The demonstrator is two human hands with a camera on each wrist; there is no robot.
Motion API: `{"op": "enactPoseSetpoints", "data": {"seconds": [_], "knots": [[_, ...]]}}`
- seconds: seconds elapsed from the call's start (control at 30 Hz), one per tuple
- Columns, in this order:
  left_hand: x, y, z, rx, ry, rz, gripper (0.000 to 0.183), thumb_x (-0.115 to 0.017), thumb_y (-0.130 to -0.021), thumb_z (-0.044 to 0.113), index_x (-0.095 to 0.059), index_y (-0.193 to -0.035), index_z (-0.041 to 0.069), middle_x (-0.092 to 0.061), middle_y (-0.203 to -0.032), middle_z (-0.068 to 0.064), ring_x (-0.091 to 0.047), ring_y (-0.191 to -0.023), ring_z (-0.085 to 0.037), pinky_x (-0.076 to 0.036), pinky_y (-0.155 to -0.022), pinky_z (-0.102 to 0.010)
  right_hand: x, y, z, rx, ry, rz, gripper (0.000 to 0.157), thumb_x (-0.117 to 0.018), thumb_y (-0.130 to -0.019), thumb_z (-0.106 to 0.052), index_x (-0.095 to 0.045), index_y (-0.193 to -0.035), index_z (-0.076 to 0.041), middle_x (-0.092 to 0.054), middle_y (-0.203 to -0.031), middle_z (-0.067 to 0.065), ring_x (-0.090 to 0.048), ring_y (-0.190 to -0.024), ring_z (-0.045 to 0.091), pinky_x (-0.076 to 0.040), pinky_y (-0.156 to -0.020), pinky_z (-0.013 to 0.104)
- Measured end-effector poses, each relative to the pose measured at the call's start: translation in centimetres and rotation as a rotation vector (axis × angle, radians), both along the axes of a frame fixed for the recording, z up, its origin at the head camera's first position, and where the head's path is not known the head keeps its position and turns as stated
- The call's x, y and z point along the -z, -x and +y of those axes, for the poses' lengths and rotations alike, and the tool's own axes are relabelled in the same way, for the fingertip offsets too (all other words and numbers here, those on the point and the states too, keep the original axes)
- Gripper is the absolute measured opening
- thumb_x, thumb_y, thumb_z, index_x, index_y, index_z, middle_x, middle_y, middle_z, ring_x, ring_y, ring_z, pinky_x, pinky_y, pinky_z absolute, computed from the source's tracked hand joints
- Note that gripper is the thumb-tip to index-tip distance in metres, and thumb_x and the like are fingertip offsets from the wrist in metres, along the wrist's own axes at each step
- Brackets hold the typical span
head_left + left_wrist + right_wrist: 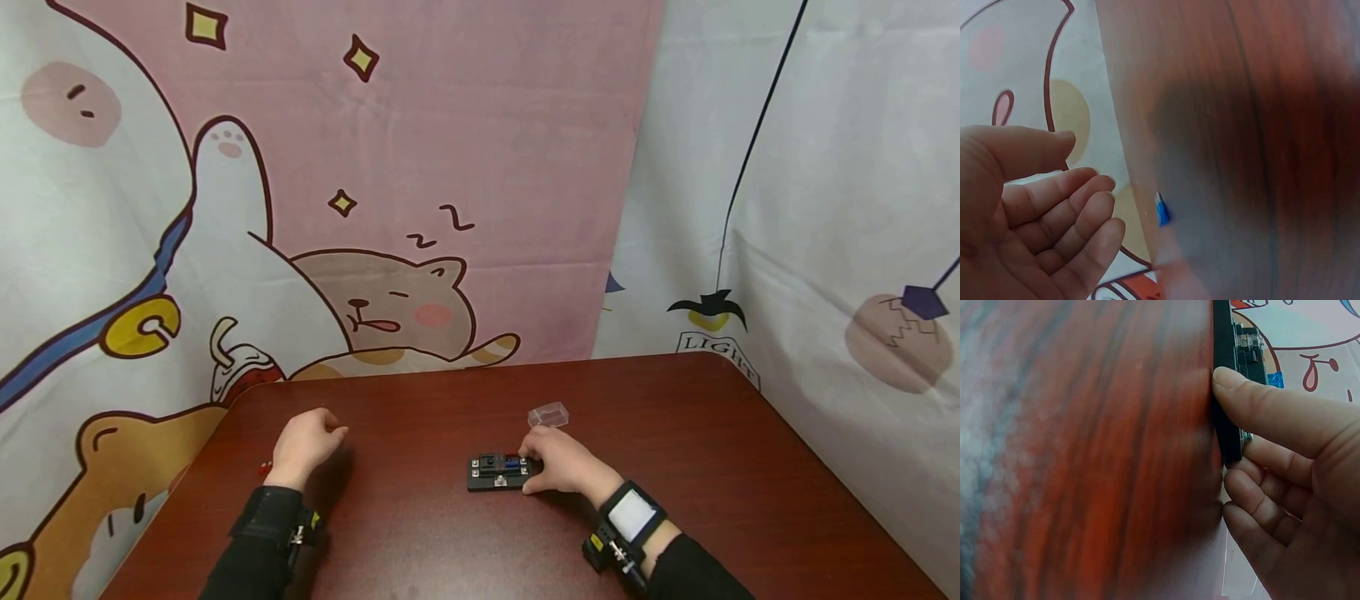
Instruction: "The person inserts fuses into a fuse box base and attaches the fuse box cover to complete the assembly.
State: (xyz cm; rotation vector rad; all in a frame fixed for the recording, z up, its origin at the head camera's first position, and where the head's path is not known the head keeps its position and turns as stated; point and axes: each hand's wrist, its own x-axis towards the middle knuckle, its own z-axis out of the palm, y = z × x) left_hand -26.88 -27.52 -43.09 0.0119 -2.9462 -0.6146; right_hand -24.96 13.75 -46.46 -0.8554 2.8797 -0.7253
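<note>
On the table lies a small black terminal block (498, 481) with metal screws and red and blue parts on top. My right hand (564, 463) pinches its right end; in the right wrist view the thumb (1260, 403) presses the near side of the black base (1225, 337), with the fingers at its end and far side. My left hand (303, 446) hovers over the table's left part, fingers loosely curled, holding nothing. A small blue piece with a metal tip (1161, 211) lies near it in the left wrist view. Beside the left wrist is a small red piece (266, 468).
A clear plastic cover (548, 414) lies just beyond my right hand. The reddish-brown wooden table (405, 533) ends at a back edge in front of a printed cloth (525, 183).
</note>
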Motion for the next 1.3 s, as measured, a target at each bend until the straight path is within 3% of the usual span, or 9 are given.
{"op": "enactPoseSetpoints", "data": {"seconds": [0.27, 0.83, 1.07, 1.3], "knots": [[0.2, 0.4, -1.9, -0.051, 0.005, -0.023, 0.027, -0.07, -0.088, 0.019, -0.067, -0.097, -0.006, -0.068, -0.091, -0.02, -0.061, -0.078, -0.033, -0.049, -0.069, -0.05, 0.0, 0.1, 0.0, 0.004, 0.0, -0.009, 0.039, -0.091, -0.07, -0.025, -0.068, -0.099, -0.012, -0.056, -0.095, -0.005, -0.055, -0.085, 0.014, -0.05, -0.08, 0.039], [-0.1, 1.0, -2.8, -0.223, -0.069, -0.172, 0.028, -0.064, -0.09, 0.023, -0.069, -0.09, -0.004, -0.065, -0.086, -0.018, -0.057, -0.073, -0.03, -0.048, -0.057, -0.041, -0.2, 0.1, -0.1, -0.009, -0.001, 0.008, 0.039, -0.09, -0.07, -0.024, -0.068, -0.099, -0.012, -0.056, -0.095, -0.004, -0.054, -0.084, 0.014, -0.049, -0.078, 0.037], [0.4, 1.6, -3.1, -0.286, -0.087, -0.221, 0.041, -0.066, -0.087, 0.028, -0.066, -0.103, -0.01, -0.062, -0.097, -0.028, -0.055, -0.078, -0.034, -0.049, -0.059, -0.044, -0.3, -0.1, 0.0, -0.005, -0.004, 0.0, 0.039, -0.091, -0.07, -0.024, -0.068, -0.1, -0.012, -0.056, -0.095, -0.004, -0.054, -0.085, 0.014, -0.05, -0.078, 0.038], [1.0, 1.8, -3.1, -0.287, -0.075, -0.217, 0.053, -0.07, -0.086, 0.028, -0.058, -0.113, -0.016, -0.057, -0.109, -0.037, -0.057, -0.086, -0.041, -0.051, -0.07, -0.053, -0.2, -0.1, 0.0, 0.001, 0.0, -0.004, 0.039, -0.09, -0.071, -0.024, -0.068, -0.1, -0.011, -0.057, -0.096, -0.004, -0.055, -0.086, 0.015, -0.05, -0.079, 0.038]]}}
